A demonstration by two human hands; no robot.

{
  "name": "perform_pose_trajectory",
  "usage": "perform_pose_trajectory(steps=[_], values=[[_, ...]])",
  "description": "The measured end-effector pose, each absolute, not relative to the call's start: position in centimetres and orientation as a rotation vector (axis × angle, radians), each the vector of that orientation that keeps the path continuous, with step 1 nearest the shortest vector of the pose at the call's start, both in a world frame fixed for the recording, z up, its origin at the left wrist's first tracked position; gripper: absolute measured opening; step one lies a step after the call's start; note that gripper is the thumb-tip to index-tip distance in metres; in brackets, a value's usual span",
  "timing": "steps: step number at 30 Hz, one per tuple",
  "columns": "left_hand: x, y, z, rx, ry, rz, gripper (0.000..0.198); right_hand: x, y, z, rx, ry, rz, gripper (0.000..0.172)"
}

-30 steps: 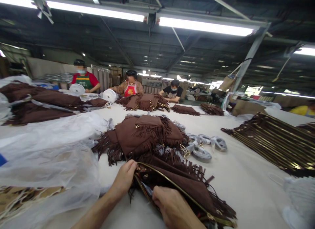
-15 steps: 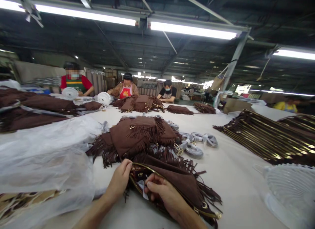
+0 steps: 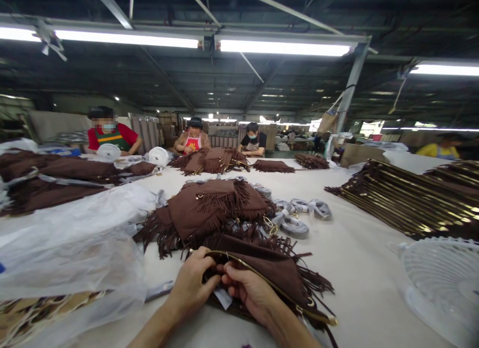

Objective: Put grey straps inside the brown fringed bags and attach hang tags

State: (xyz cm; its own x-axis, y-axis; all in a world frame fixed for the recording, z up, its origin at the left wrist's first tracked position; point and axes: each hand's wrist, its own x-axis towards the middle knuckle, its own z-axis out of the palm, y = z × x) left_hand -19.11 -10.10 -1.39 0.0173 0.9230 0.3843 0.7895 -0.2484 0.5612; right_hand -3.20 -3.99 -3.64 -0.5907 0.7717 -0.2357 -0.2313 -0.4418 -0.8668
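A brown fringed bag (image 3: 269,263) lies on the table in front of me with its gold zipper undone. My left hand (image 3: 194,280) is at the left end of the opening, its fingers curled inside the edge. My right hand (image 3: 247,288) reaches into the opening, thumb and fingers pinched together close to the left fingertips. What the fingertips hold is hidden or too small to name. Below them a pale tag or slip (image 3: 223,298) sticks out of the opening. Just beyond lies another brown fringed bag (image 3: 202,206).
Plastic-wrapped straps (image 3: 295,227) lie beyond the bag to the right. Flat zippered brown pieces (image 3: 407,198) are stacked at right, near a white fan (image 3: 445,283). Clear plastic sheeting (image 3: 71,253) covers the left side. Several people (image 3: 252,141) work across the table.
My left hand has moved from the bag's upper left edge into the opening, near the right hand. The pale tag now shows lower, outside the opening. The camera view has shifted slightly.
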Motion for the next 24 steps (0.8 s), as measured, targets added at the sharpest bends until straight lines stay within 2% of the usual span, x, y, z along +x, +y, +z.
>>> perform_pose_trajectory(steps=[8,16,24], values=[[-20.1,-9.1,-2.6,2.087,1.727,1.052,0.027,-2.2,-3.6,-3.8,-1.049,-1.253,1.933,0.022],[-19.7,-9.1,-2.0,2.068,1.746,1.030,0.021,-2.9,-3.6,-3.1,-1.035,-1.389,1.951,0.033],[-18.6,-8.9,-2.8,2.188,2.137,0.779,0.015,-3.0,-3.7,-3.0,-0.934,-1.479,1.876,0.035]])
